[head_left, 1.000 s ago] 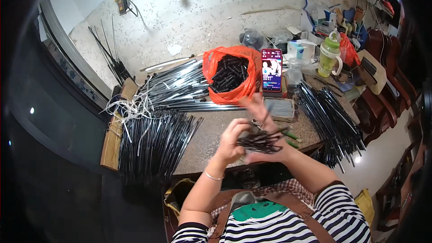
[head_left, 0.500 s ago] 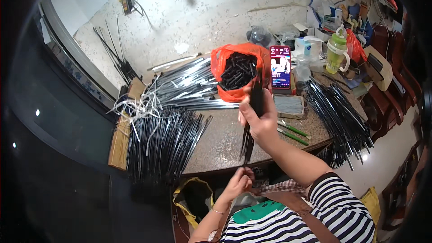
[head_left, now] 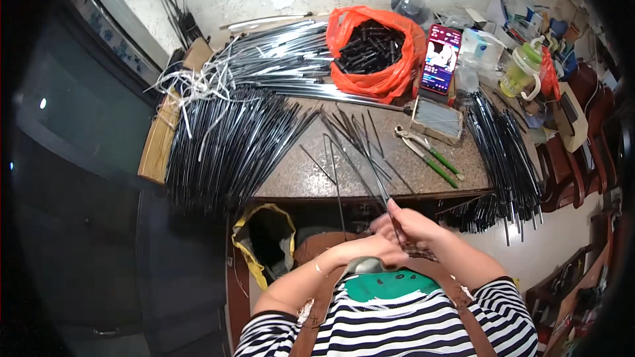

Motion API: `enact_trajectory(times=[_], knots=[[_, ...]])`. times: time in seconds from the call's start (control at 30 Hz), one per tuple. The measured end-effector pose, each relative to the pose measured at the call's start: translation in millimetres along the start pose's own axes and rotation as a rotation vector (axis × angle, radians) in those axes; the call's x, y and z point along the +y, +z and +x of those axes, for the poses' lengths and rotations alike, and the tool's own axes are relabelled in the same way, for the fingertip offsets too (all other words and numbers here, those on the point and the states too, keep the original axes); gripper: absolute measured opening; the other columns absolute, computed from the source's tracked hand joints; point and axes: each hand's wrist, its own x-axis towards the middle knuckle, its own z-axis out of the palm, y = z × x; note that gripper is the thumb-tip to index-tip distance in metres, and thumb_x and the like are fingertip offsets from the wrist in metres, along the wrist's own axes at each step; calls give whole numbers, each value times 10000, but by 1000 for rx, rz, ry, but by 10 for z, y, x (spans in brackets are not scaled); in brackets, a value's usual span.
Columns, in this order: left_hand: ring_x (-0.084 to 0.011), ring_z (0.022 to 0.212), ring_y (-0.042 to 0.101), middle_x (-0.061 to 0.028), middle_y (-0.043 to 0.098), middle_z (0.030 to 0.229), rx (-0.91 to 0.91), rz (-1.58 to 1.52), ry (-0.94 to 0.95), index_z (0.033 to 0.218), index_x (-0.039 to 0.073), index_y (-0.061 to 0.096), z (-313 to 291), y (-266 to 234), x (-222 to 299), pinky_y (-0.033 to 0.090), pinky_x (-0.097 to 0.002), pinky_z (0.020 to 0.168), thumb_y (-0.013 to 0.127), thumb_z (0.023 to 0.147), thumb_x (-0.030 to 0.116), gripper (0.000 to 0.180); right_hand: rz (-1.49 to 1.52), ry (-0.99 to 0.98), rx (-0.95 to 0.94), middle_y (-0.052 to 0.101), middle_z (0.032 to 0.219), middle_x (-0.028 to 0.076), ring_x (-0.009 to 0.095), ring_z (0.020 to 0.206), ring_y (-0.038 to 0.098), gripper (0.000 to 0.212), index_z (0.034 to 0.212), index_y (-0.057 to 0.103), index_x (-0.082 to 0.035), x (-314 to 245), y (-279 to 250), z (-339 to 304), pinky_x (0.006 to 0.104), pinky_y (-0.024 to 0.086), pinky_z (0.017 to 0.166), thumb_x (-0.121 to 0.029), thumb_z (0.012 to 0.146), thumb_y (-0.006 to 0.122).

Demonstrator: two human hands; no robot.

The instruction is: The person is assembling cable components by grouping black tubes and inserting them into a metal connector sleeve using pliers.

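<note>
Above my lap, just off the table's front edge, my two hands are close together. My right hand (head_left: 415,226) is closed around a thin black rod (head_left: 381,188) that slants up and left over the table. Beside it my left hand (head_left: 372,248) reaches across, its fingers smeared by motion and partly hidden. Another thin dark rod (head_left: 340,208) runs down toward the left wrist; whether it is held I cannot tell. Several loose thin black rods (head_left: 360,133) lie crossed on the speckled tabletop (head_left: 294,170) ahead of my hands.
At the left lies a thick bundle of black rods (head_left: 221,149), with white ties (head_left: 198,86) behind it. A red plastic bag (head_left: 397,84) holds short black pieces. Rightward are green-handled pincers (head_left: 433,157), a box of thin wires (head_left: 436,119), a phone (head_left: 441,59) and more rods (head_left: 503,158).
The dark bundle that my right hand held upright is no longer raised; loose thin rods now lie on the table. My right hand has come down beside the left. The view has tilted down.
</note>
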Motion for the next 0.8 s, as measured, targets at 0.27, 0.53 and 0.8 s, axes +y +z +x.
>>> enact_trajectory(times=[0.27, 0.53, 0.8], knots=[[-64, 429, 441, -48, 526, 562, 666, -361, -187, 686, -9, 534, -407, -738, 521, 351, -184, 419, 478, 744, 128, 159, -243, -493, 8, 346, 416, -9, 72, 340, 324, 225, 742, 446, -3, -6, -132, -288, 193, 292, 346, -197, 820, 364], [-22, 445, 390, 3, 482, 554, 1061, -205, -239, 700, 1, 538, -461, -903, 278, 308, -128, 408, 480, 770, 210, 228, 43, -399, -132, 293, 414, -21, 49, 320, 245, 223, 767, 445, 10, -64, -33, -248, 176, 217, 311, -188, 820, 357], [-78, 558, 487, -43, 528, 665, 935, -223, -25, 829, -15, 525, -104, -968, 595, 399, -164, 503, 445, 772, 309, 338, -268, -704, -243, 382, 473, 22, 76, 419, 367, 224, 740, 422, 11, -28, 120, -402, 201, 319, 396, -183, 823, 347]])
